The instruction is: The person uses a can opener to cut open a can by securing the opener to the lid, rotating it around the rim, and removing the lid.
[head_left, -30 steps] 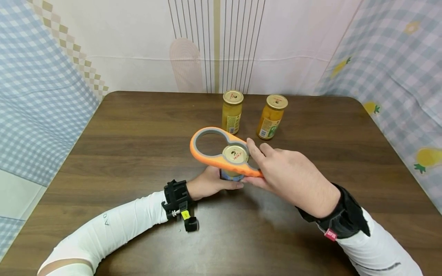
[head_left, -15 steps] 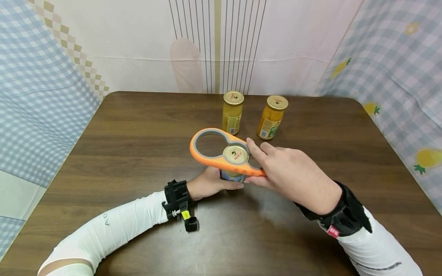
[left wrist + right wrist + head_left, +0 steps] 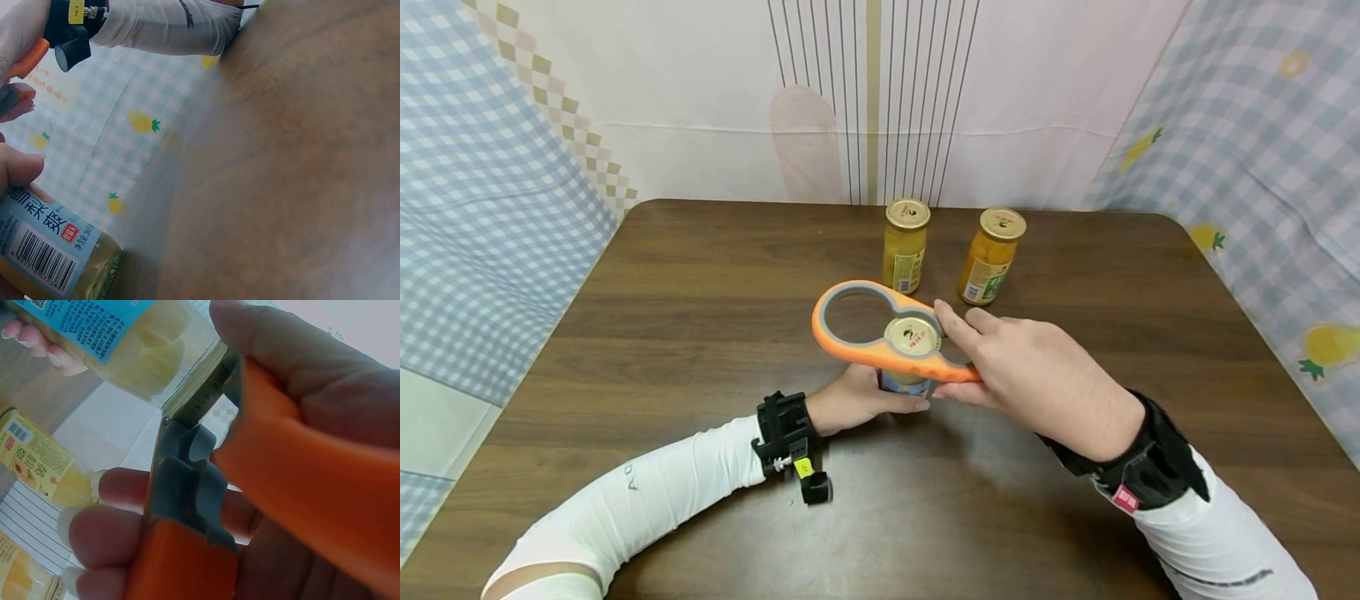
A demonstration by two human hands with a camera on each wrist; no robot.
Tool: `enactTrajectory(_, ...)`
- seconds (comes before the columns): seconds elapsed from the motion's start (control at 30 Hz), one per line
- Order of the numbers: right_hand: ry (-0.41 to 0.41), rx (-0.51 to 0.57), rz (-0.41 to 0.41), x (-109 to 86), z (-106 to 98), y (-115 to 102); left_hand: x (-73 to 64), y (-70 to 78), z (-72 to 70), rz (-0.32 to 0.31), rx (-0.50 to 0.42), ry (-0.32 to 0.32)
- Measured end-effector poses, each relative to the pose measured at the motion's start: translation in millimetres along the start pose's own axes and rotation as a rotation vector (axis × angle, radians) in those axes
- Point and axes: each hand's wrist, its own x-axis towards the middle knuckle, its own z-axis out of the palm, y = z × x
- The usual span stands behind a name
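Observation:
My left hand (image 3: 857,398) grips a glass jar with a blue label (image 3: 904,383), which stands upright in the middle of the table. In the left wrist view the barcode on the jar (image 3: 47,259) shows below the thumb. An orange-and-grey jar opener (image 3: 895,360) lies level across the jar's top, one of its openings around the gold lid (image 3: 913,337). My right hand (image 3: 1030,367) holds the opener's right end. From the right wrist view, the opener's grey toothed inner edge (image 3: 181,481) meets the lid's rim, with fingers curled around the orange handles.
Behind the held jar stand two more lidded jars, one with yellow contents (image 3: 904,250) and one more orange (image 3: 989,258), both near the far edge of the brown wooden table (image 3: 737,275). Patterned cloth (image 3: 700,100) hangs behind and at the sides.
The right-hand end of the jar opener has turned very slightly away from the body, and my right wrist has shifted with it. The left hand and the jars stay in place.

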Motion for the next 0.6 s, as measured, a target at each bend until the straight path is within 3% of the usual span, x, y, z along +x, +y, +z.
enactTrajectory(0.33,-0.006,0.000,-0.015,0.6,0.2,2.7,-0.2,1.3,0.2,0.003,0.001,-0.012)
enactTrajectory(0.6,-0.011,0.006,-0.024,1.8,0.6,5.3,2.3,0.9,0.2,0.026,-0.126,-0.074)
